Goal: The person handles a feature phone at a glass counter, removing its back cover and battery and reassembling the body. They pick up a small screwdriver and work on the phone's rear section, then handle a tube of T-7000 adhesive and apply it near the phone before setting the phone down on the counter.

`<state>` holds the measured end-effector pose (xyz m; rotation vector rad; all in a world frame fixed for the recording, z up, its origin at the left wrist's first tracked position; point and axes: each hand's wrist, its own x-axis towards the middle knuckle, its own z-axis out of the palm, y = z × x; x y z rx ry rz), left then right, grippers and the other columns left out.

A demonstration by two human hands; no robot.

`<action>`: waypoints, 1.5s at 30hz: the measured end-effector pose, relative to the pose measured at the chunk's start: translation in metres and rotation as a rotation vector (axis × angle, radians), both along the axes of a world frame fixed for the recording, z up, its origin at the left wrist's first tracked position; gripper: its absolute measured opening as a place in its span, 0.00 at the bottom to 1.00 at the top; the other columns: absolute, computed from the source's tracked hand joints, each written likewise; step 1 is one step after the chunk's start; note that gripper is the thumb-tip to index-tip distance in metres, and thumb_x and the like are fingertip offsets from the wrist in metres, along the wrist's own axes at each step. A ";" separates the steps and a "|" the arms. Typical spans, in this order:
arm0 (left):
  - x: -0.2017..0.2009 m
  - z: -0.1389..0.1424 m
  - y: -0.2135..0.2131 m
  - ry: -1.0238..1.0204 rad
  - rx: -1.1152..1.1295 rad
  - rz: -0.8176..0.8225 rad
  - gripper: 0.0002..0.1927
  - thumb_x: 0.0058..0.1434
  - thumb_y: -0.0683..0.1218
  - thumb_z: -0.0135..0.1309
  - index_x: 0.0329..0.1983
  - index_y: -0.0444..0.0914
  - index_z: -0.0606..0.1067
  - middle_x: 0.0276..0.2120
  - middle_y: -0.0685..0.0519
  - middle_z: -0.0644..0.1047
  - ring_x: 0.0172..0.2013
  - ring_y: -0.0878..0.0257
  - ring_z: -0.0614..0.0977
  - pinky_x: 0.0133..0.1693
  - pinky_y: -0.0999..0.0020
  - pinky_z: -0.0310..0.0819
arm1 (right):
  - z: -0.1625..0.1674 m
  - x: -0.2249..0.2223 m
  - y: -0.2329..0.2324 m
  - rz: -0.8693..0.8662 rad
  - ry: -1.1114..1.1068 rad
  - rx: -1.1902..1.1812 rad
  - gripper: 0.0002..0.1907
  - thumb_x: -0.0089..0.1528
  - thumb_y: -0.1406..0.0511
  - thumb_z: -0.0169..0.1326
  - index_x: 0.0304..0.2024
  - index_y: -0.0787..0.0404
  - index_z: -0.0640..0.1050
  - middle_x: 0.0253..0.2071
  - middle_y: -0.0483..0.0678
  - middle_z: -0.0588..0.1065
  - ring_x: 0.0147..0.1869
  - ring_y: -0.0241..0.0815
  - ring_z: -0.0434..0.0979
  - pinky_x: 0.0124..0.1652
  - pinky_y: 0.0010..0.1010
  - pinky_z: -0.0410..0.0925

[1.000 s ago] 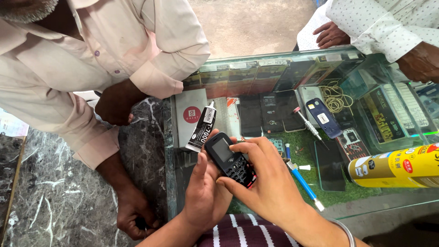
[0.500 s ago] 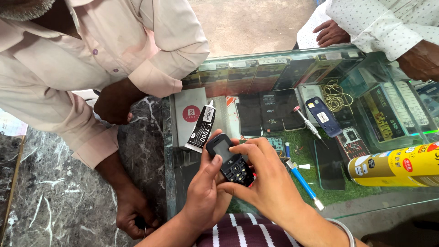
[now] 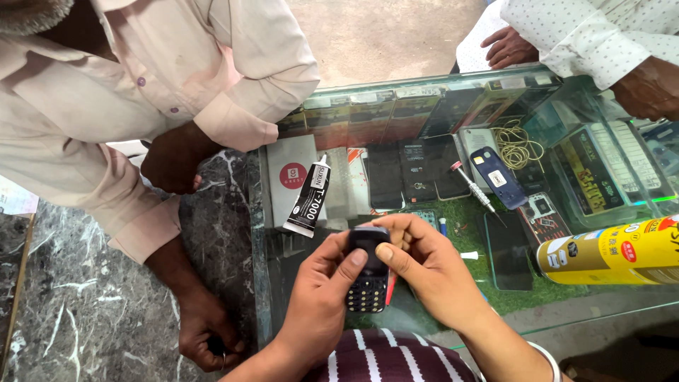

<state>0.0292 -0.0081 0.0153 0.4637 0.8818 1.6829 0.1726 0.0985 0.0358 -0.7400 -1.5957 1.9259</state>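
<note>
Both of my hands hold a small black keypad phone [image 3: 368, 281] above the glass counter [image 3: 608, 297]. My left hand [image 3: 322, 297] wraps its left side, thumb resting across the middle of the phone. My right hand [image 3: 428, 265] grips the top and right side, thumb pressed on the screen area. The keypad shows below my thumbs. A black glue tube [image 3: 309, 198] with a white cap lies on the glass just beyond the phone. A striped sleeve or knee [image 3: 396, 361] is under my hands.
A person in a pale pink shirt [image 3: 141, 92] leans over the marble counter [image 3: 71, 304] at left, one hand [image 3: 205, 332] on it. Another person's hands [image 3: 509, 46] rest at the far right. A yellow spray can [image 3: 615, 251], a screwdriver [image 3: 472, 185] and a blue phone [image 3: 498, 177] lie on the glass.
The phone has turned from a slant to nearly upright in my hands and dropped slightly toward me. My right thumb has shifted onto its screen.
</note>
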 end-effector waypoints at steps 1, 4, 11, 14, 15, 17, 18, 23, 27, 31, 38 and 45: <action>-0.002 0.000 0.000 0.013 -0.021 0.000 0.16 0.69 0.41 0.55 0.57 0.30 0.77 0.44 0.50 0.81 0.42 0.69 0.80 0.46 0.73 0.77 | -0.001 0.001 0.000 -0.001 -0.031 0.007 0.16 0.66 0.67 0.56 0.55 0.66 0.78 0.32 0.39 0.70 0.35 0.28 0.68 0.39 0.21 0.67; -0.007 0.001 -0.001 0.050 -0.087 0.000 0.13 0.63 0.40 0.59 0.50 0.30 0.79 0.39 0.52 0.83 0.38 0.69 0.82 0.43 0.72 0.78 | -0.003 0.004 0.000 -0.001 -0.086 0.007 0.15 0.65 0.66 0.56 0.53 0.66 0.79 0.31 0.40 0.74 0.34 0.28 0.70 0.37 0.22 0.67; -0.010 0.004 -0.007 0.145 -0.092 -0.024 0.09 0.60 0.38 0.62 0.43 0.30 0.81 0.38 0.51 0.84 0.39 0.70 0.82 0.44 0.73 0.78 | -0.004 0.011 -0.010 0.004 0.026 -0.026 0.11 0.65 0.68 0.56 0.48 0.69 0.79 0.38 0.43 0.79 0.42 0.30 0.75 0.45 0.25 0.70; -0.011 0.005 -0.007 0.172 -0.069 -0.042 0.09 0.60 0.39 0.63 0.42 0.30 0.81 0.38 0.51 0.85 0.39 0.70 0.82 0.44 0.73 0.79 | -0.006 0.015 -0.011 -0.014 0.040 0.028 0.11 0.65 0.69 0.56 0.48 0.68 0.79 0.39 0.44 0.78 0.43 0.31 0.76 0.46 0.25 0.70; -0.011 0.004 -0.007 0.165 -0.061 -0.051 0.09 0.60 0.39 0.63 0.42 0.30 0.81 0.38 0.50 0.84 0.39 0.70 0.82 0.44 0.72 0.79 | -0.007 0.016 -0.012 -0.021 0.042 0.052 0.11 0.65 0.69 0.57 0.48 0.68 0.79 0.38 0.44 0.78 0.43 0.31 0.75 0.46 0.25 0.70; -0.012 0.002 -0.005 0.162 -0.089 -0.071 0.12 0.58 0.39 0.64 0.44 0.31 0.81 0.37 0.52 0.85 0.39 0.70 0.82 0.44 0.72 0.79 | -0.009 0.019 -0.013 -0.068 0.012 0.115 0.11 0.65 0.69 0.57 0.48 0.68 0.80 0.38 0.44 0.78 0.42 0.31 0.74 0.44 0.25 0.69; -0.011 0.001 -0.004 0.159 -0.104 -0.082 0.13 0.56 0.40 0.64 0.45 0.31 0.82 0.37 0.52 0.85 0.38 0.70 0.83 0.44 0.72 0.79 | -0.009 0.020 -0.013 -0.093 -0.005 0.146 0.11 0.65 0.69 0.58 0.48 0.68 0.80 0.37 0.44 0.78 0.41 0.31 0.74 0.44 0.25 0.68; -0.013 -0.008 -0.013 0.369 -0.172 -0.220 0.12 0.55 0.41 0.69 0.39 0.30 0.83 0.32 0.56 0.80 0.32 0.73 0.77 0.36 0.75 0.73 | -0.011 0.020 -0.004 -0.223 0.065 0.059 0.10 0.67 0.66 0.56 0.47 0.68 0.78 0.38 0.44 0.77 0.40 0.31 0.74 0.43 0.25 0.69; -0.013 -0.014 -0.015 0.321 -0.181 -0.228 0.10 0.60 0.44 0.66 0.33 0.30 0.84 0.30 0.56 0.80 0.30 0.72 0.78 0.34 0.75 0.75 | -0.010 0.016 0.001 -0.197 0.071 -0.019 0.12 0.69 0.65 0.55 0.48 0.69 0.78 0.34 0.46 0.77 0.37 0.33 0.74 0.39 0.26 0.69; -0.014 -0.015 -0.013 0.254 -0.165 -0.196 0.10 0.61 0.45 0.64 0.36 0.31 0.84 0.30 0.53 0.84 0.29 0.72 0.79 0.34 0.75 0.75 | -0.011 0.017 0.001 -0.140 0.021 -0.116 0.13 0.64 0.65 0.55 0.50 0.64 0.78 0.33 0.44 0.76 0.34 0.33 0.76 0.35 0.27 0.72; -0.013 -0.011 -0.008 0.140 -0.214 -0.209 0.12 0.60 0.46 0.62 0.39 0.31 0.83 0.32 0.53 0.83 0.32 0.71 0.82 0.37 0.72 0.82 | -0.027 0.029 -0.008 -0.010 -0.004 -0.160 0.10 0.66 0.66 0.56 0.32 0.66 0.74 0.28 0.48 0.77 0.33 0.36 0.79 0.37 0.29 0.73; -0.016 -0.013 -0.008 0.134 -0.153 -0.176 0.13 0.61 0.46 0.62 0.39 0.30 0.82 0.32 0.52 0.82 0.33 0.68 0.83 0.37 0.66 0.86 | -0.033 0.033 -0.011 0.005 0.034 -0.117 0.09 0.66 0.65 0.55 0.35 0.66 0.76 0.29 0.46 0.77 0.35 0.34 0.77 0.39 0.28 0.71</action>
